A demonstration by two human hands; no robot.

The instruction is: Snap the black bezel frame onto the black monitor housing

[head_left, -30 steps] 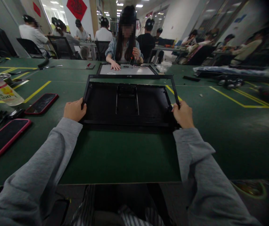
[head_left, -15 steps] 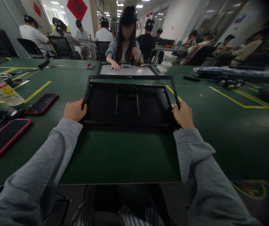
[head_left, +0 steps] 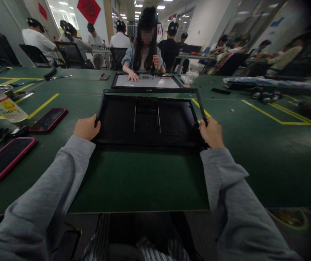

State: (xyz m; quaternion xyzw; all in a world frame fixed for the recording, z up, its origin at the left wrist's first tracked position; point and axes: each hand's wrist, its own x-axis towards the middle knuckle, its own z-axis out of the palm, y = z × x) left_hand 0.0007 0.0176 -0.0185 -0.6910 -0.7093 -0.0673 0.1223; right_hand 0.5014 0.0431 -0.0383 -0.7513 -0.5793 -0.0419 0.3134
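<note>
Both my hands grip a thin black monitor bezel [head_left: 149,90], one at each side. My left hand [head_left: 87,127] is closed around its left edge, thumb toward me. On the opposite edge my right hand [head_left: 212,132] is closed in the same way. Its far side is raised and tilted above a black monitor back cover [head_left: 117,117], which lies on the green table with its inside up. Two metal strips [head_left: 159,121] show in the middle of the cover. Whether the near side of the bezel touches the cover I cannot tell.
Across the table [head_left: 144,181] a co-worker holds a red screwdriver [head_left: 152,65] over a display panel [head_left: 128,80]. Two phones [head_left: 48,120] and a plastic cup [head_left: 5,106] are at left. A plastic-wrapped bundle [head_left: 266,82] and dark cables [head_left: 266,95] lie at right.
The far side of the bezel has dipped slightly toward the cover. My hands keep their grip and have hardly moved.
</note>
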